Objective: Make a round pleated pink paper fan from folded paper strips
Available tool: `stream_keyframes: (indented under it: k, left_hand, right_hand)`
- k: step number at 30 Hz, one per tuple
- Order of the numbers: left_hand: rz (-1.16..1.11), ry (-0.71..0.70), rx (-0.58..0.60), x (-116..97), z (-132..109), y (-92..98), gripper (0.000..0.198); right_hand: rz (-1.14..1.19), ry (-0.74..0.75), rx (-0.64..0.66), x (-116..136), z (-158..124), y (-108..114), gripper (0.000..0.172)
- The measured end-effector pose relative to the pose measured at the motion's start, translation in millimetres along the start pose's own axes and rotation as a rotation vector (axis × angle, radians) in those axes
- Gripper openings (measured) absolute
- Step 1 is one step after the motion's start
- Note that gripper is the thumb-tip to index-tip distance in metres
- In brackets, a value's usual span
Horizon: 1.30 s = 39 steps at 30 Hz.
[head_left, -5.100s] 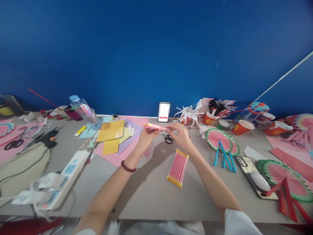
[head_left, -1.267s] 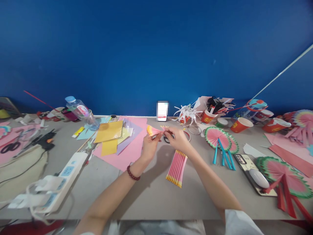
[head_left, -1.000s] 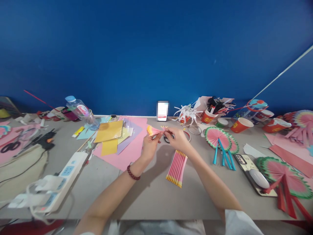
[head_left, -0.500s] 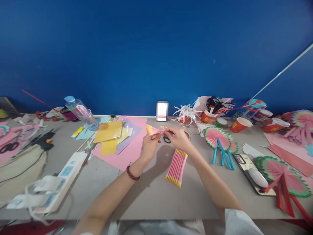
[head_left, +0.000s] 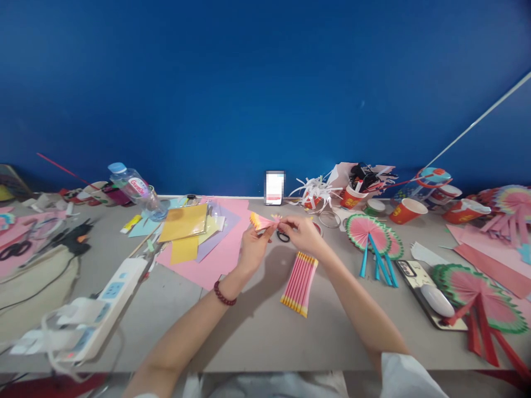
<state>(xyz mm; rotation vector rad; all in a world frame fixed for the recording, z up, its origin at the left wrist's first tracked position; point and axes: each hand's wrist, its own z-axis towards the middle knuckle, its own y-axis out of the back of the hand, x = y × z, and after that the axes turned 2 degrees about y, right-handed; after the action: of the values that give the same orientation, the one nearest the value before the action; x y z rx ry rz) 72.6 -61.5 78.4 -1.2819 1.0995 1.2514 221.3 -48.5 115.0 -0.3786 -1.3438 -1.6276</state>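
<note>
A person's left hand (head_left: 254,247), a beaded bracelet (head_left: 224,294) at its wrist, and right hand (head_left: 305,235) pinch a pink pleated paper (head_left: 260,221) between their fingertips above a gray counter (head_left: 249,345), its yellow-tipped folds flaring out past the left thumb. Below the right wrist, a second folded strip (head_left: 299,283) of pink with yellow ends lies flat on the counter, while black-handled scissors (head_left: 283,237) sit partly hidden behind the right hand. A lit phone (head_left: 274,188) stands against the blue wall (head_left: 265,94), and watermelon-colored paper fans (head_left: 368,229) lie to the right.
</note>
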Motion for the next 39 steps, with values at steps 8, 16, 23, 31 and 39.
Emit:
stream_keyframes:
  k: [8,16,23,31,39]
  left_hand:
    - [-0.042,0.013,0.008,0.0,-1.9,-1.9,0.034]
    - [-0.103,0.003,0.019,-10.8,-2.5,-2.8,0.033]
    - [-0.056,-0.020,0.032,-11.4,-2.3,-1.1,0.032]
    - [-0.059,-0.043,0.020,-8.9,-5.3,-4.2,0.032]
    - [-0.029,-0.036,0.018,-7.4,-3.9,-3.4,0.031]
  right_hand:
    - [-0.090,0.061,0.005,2.2,-1.5,-2.0,0.024]
    - [-0.030,0.085,-0.021,5.0,-0.9,0.6,0.023]
    - [0.001,0.052,-0.009,5.3,-0.6,4.3,0.022]
    - [-0.018,0.044,-0.004,5.5,-0.7,4.4,0.025]
    - [-0.023,0.032,0.014,3.9,-1.0,3.4,0.025]
